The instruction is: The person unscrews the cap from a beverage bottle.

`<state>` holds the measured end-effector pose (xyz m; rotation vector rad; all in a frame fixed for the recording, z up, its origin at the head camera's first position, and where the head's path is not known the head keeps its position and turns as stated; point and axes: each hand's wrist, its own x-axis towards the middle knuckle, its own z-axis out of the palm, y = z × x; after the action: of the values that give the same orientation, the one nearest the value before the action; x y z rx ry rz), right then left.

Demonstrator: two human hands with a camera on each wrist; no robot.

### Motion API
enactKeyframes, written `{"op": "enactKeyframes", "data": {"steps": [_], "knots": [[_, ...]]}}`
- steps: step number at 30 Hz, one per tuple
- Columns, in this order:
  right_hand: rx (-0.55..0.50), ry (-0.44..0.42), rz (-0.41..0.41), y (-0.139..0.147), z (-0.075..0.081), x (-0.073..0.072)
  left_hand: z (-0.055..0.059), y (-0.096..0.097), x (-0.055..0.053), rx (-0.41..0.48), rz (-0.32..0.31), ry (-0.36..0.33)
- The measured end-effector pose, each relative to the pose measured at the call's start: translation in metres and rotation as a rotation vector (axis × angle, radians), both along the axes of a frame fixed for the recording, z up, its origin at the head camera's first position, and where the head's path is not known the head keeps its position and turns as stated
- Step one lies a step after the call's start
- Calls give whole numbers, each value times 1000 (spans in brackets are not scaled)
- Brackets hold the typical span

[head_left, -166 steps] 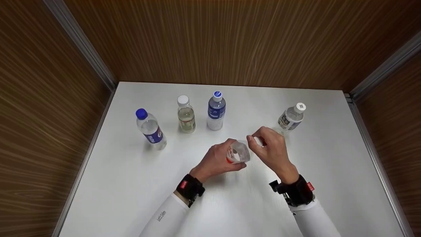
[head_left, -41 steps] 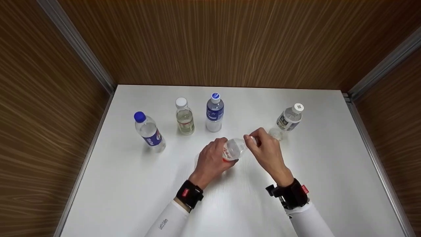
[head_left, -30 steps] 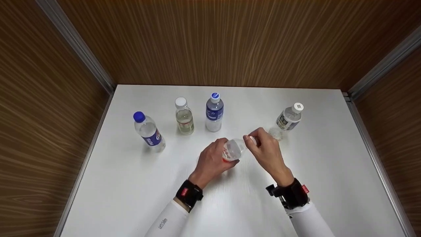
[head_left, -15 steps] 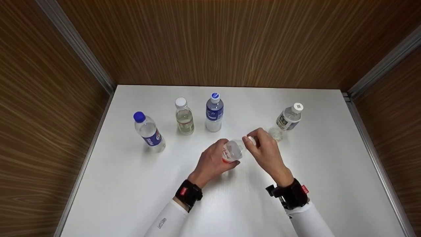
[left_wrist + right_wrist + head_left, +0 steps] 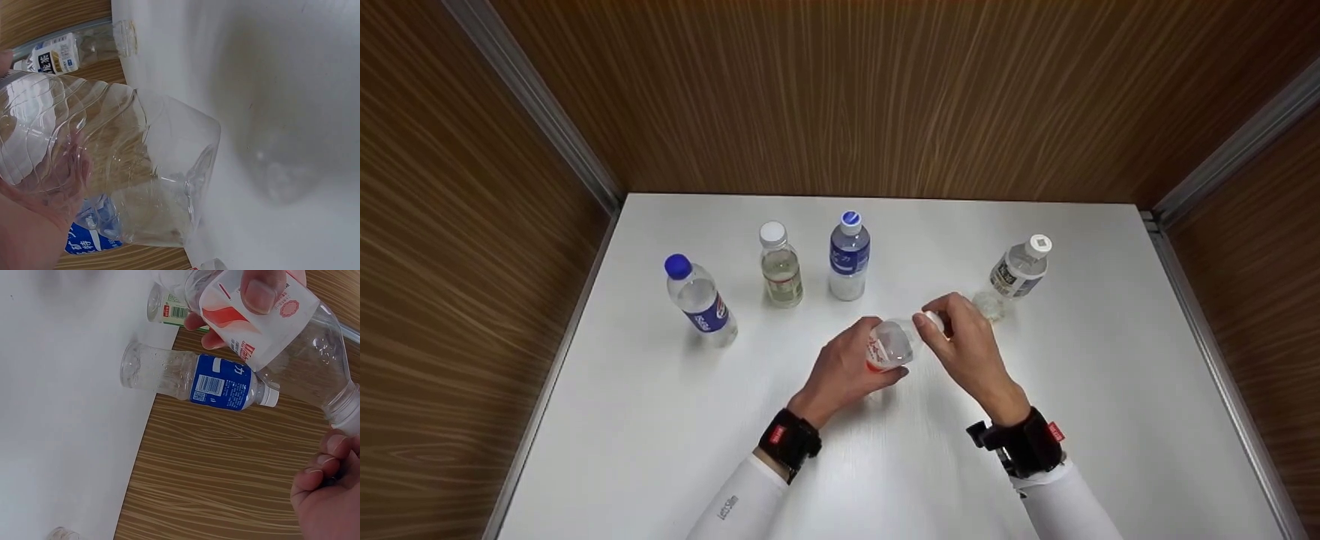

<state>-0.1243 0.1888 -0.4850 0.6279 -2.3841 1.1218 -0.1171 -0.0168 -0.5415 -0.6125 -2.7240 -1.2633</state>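
Note:
Below the middle of the table in the head view, my left hand grips a clear plastic bottle around its red-and-white label. The bottle is tilted, its neck toward my right hand. A white bottle cap sits between my right thumb and curled fingers at the bottle's mouth. In the right wrist view, the bottle's neck meets those fingertips; the cap is mostly cut off by the frame edge. The left wrist view shows the bottle's ribbed body and its base above the table.
Several capped bottles stand on the white table: a blue-capped Pepsi bottle at left, a white-capped bottle, a blue-labelled bottle, and a white-capped bottle at right. Wood-grain panels enclose the back and sides.
In the oldest frame, my right hand held the white cap apart from the bottle; now cap and mouth are together. Over the last second the hands shift only slightly.

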Motion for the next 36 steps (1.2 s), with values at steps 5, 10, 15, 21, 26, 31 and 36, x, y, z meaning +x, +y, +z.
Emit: {"op": "enactKeyframes", "data": {"steps": [5,10,15,21,26,31,36], "knots": [[-6,43,-27,-2,-3,1,-2,3,2,-37,51,85],[42,23,-181,-2,-5,0,-4,8,6,-163,145,266],[106,-24,-288,-3,-4,0,-4,9,6,-266,196,388],[97,-16,-248,-3,-5,-1,-7,7,6,-263,188,383],[47,-7,-175,-3,-6,-2,-6,5,6,-191,159,332],[23,0,-131,-3,-5,-2,-4,3,6,-169,137,303],[9,21,-94,-2,-7,-2,-4,2,7,-146,111,256]]}}
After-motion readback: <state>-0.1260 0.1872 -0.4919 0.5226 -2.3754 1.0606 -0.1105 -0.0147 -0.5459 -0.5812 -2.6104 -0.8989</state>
